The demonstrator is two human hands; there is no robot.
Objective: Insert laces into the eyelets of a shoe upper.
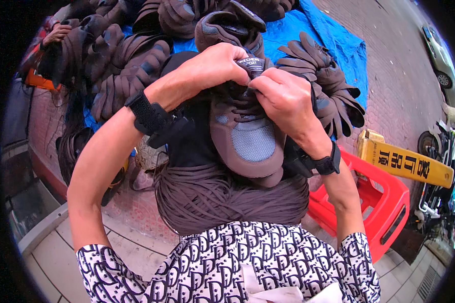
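Observation:
A brown-grey shoe upper [254, 141] with a light mesh toe rests on my lap, toe toward me. Dark shoelace [245, 115] crosses its front below the tongue [253, 64]. My left hand [215, 65] is closed on the shoe upper beside the tongue, thumb and fingers at the eyelet edge. Close against it, my right hand [284, 96] pinches the shoelace near the same edge; its fingertips partly hide the lace. Across my lap, nearer to me, lies a thick bundle of loose brown-grey laces [227, 197].
Stacks of similar shoe uppers [131, 68] lie ahead and left, more [328, 86] at right, on a blue tarp [346, 38]. A red plastic stool [389, 202] stands right, near a yellow barrier bar [409, 164]. Another person's hand [58, 34] shows at far left.

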